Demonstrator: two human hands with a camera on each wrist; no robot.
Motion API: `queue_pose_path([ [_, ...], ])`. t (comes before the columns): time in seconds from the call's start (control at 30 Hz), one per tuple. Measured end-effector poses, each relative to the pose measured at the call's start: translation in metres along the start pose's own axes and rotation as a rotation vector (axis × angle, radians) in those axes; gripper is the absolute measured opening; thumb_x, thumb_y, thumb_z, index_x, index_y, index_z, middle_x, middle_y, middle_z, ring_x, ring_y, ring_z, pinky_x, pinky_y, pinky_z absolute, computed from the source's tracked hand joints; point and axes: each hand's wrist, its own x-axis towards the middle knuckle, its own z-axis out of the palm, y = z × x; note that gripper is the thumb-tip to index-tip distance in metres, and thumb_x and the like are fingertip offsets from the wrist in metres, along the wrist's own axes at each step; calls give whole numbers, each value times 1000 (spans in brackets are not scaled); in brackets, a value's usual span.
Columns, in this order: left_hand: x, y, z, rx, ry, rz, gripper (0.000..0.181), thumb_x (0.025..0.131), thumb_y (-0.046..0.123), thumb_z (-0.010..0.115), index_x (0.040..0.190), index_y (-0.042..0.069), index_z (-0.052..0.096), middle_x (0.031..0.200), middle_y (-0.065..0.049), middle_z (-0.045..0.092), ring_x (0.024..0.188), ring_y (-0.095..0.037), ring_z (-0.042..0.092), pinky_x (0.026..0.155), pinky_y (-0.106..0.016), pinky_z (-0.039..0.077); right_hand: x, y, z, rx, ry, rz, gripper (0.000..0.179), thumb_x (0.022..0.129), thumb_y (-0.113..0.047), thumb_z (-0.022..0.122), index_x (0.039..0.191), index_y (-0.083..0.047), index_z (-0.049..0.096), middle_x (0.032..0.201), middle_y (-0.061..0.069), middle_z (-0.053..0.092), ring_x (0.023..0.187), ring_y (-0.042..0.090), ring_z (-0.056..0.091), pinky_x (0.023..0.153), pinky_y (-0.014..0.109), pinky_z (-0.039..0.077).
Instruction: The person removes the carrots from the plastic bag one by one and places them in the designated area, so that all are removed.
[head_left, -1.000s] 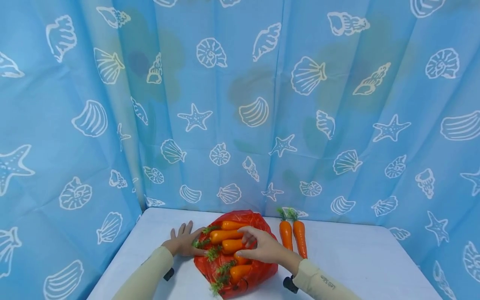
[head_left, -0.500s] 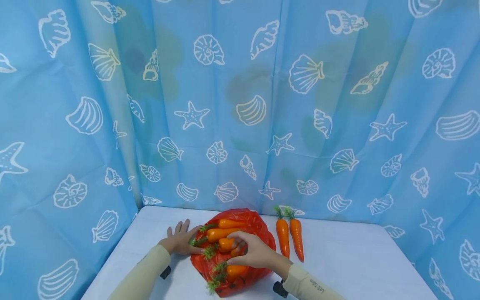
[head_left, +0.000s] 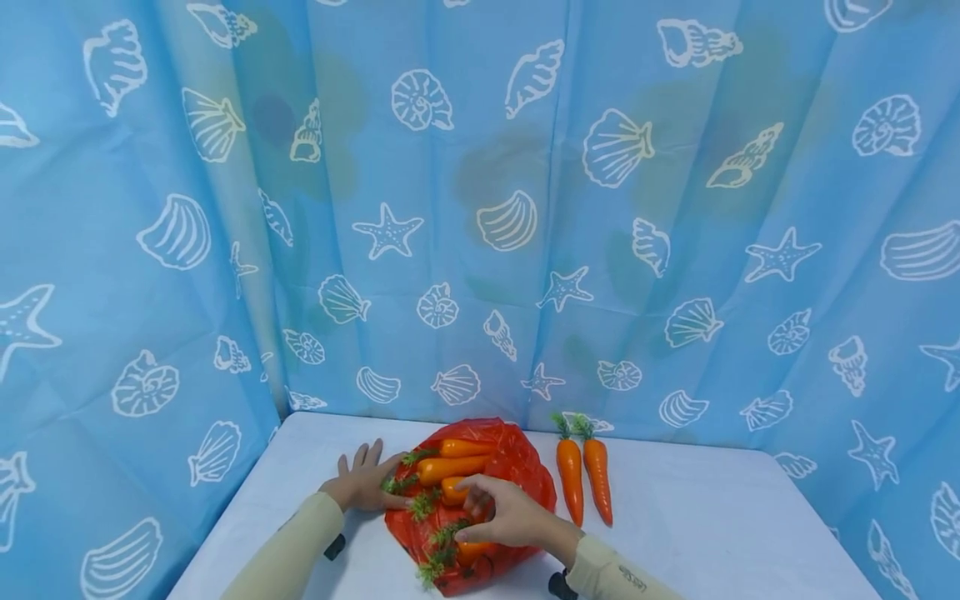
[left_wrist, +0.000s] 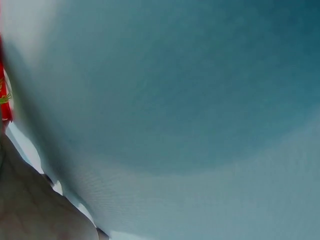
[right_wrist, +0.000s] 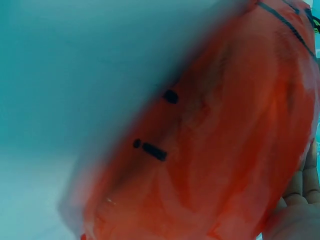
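Observation:
In the head view a red plastic bag (head_left: 525, 483) lies on the white table, its mouth facing left, with several orange carrots (head_left: 453, 469) inside. Their green leafy tops (head_left: 424, 505) stick out toward the left. My left hand (head_left: 365, 485) rests at the bag's mouth with fingers spread, the thumb side touching the leaves and edge. Over the middle carrots hovers my right hand (head_left: 506, 512), fingers bent and thumb apart, a gap between their tips. A carrot under it is mostly hidden. The right wrist view shows the bag's side (right_wrist: 240, 130) close up, part of that hand at the edge.
Two more carrots (head_left: 570, 479) lie side by side on the table (head_left: 697, 517), right of the bag, leaves toward the back. A blue curtain (head_left: 465, 208) with white shell prints stands behind and at the left.
My right hand has moved slightly left and toward the near side, over the middle carrots. The left hand stays at the bag's mouth. The head view has shifted a little.

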Motion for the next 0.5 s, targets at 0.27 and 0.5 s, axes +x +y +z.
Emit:
queue_pose_path([
  [0.27, 1, -1, 2, 18, -4, -5, 98, 71, 71, 72, 152, 30, 36, 164, -21, 14, 148, -49, 8, 115, -73, 0, -2, 7, 1, -30, -8, 15, 53, 85, -31, 79, 132, -16, 58, 111, 5, 64, 100, 18, 58, 85, 29, 54],
  [0.5, 3, 0, 2, 16, -6, -3, 98, 70, 71, 73, 152, 31, 36, 164, -20, 14, 148, -49, 8, 115, -73, 0, -4, 14, 3, -54, -7, 21, 52, 86, -33, 78, 131, -17, 58, 117, 1, 64, 104, 15, 57, 91, 33, 53],
])
